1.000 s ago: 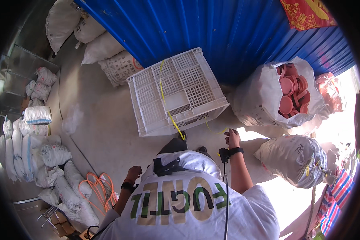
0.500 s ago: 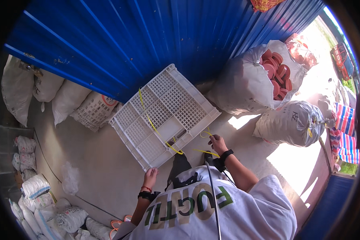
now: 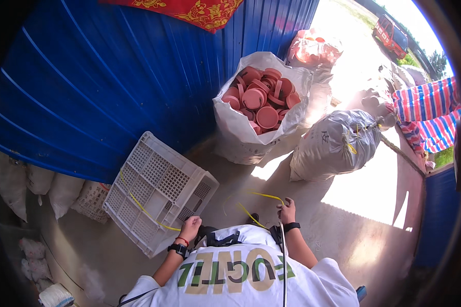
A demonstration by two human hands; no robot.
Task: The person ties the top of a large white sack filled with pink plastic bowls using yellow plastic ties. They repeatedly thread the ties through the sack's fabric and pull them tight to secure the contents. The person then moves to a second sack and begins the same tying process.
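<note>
A white plastic crate [image 3: 156, 192] with grid openings stands tilted against the blue wall. One yellow strap [image 3: 143, 207] crosses its gridded face and runs to my left hand [image 3: 190, 228]. That hand is closed at the crate's near side; whether its fingers also grip the crate, I cannot tell. My right hand [image 3: 287, 210], off to the right of the crate, pinches a thin yellow strap [image 3: 265, 195] that curves left in the air. Another length of yellow strap slants down toward my body between the hands.
An open white sack [image 3: 230, 143] full of reddish round caps [image 3: 267, 117] stands by the blue corrugated wall [image 3: 138, 66]. Right of it lies a tied grey sack [image 3: 325, 148]. Filled white sacks [image 3: 61, 192] line the left. Striped bags [image 3: 427, 105] sit far right.
The view has swung to the right. My left hand has shifted from the crate's near corner along its edge to the strap. The crate tilts more, showing a side wall; my right hand is farther from it.
</note>
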